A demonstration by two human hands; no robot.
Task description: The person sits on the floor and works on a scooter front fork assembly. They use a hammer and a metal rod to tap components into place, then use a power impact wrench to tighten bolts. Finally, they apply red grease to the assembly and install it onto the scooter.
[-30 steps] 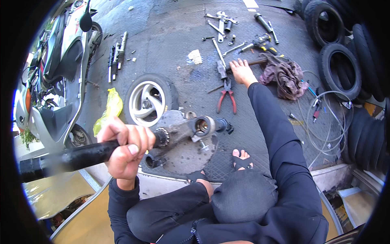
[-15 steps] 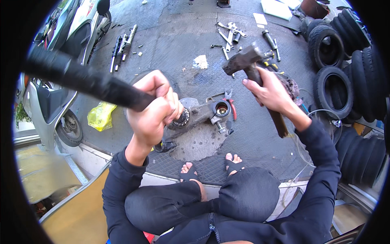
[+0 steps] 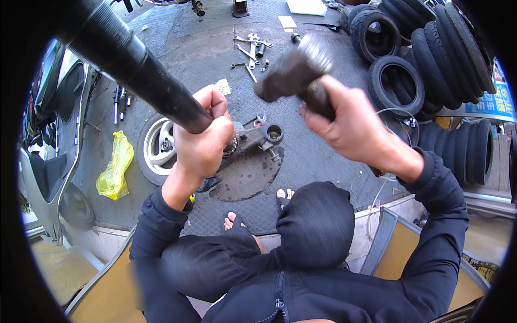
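Observation:
My left hand [image 3: 203, 137] is closed around the lower part of a long black metal tube [image 3: 153, 81]. The tube slants up toward the upper left, and its near end is threaded. Below that fist, a ring bearing [image 3: 231, 146] partly shows on a dark metal fork clamp [image 3: 249, 142] near the ground; the hand hides where tube and clamp meet. In my right hand [image 3: 353, 126] is a hammer [image 3: 293, 70], gripped by its dark handle and held in the air to the right of the tube. Motion blurs its head.
Beyond the clamp lie pliers [image 3: 260, 118] and several wrenches [image 3: 252, 51]. A white-rimmed wheel [image 3: 156, 145] and a yellow plastic bag [image 3: 115, 167] are on the left, near a parked scooter [image 3: 67, 161]. Stacked tyres [image 3: 397, 86] line the right side.
The hammer has risen and looks larger. The tube now slants more steeply in view, still in my left hand. The whole view has shifted, so the ground things sit farther left.

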